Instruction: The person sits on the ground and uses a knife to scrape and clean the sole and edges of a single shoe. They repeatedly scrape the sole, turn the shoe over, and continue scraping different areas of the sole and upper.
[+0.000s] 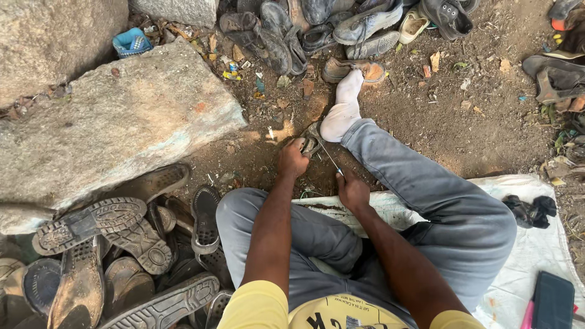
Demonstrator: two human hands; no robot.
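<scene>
Yellow shirt [268,307] sits nearest the lens. Left hand [292,159] is clenched around a small sandal [312,144], pinning it to the dirt so it cannot slip. Right hand [352,190] pinches a thin awl [332,159], angled toward the sandal. Worn soles [116,256] are heaped left.

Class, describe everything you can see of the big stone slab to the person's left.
The stone slab is a large, rough, pale grey block with a flat top, mottled with brownish and faint greenish stains. It lies tilted on the dirt ground, beside another boulder. Worn shoe soles are heaped against its near edge, and litter lies along its far side. Neither hand touches it.
</scene>
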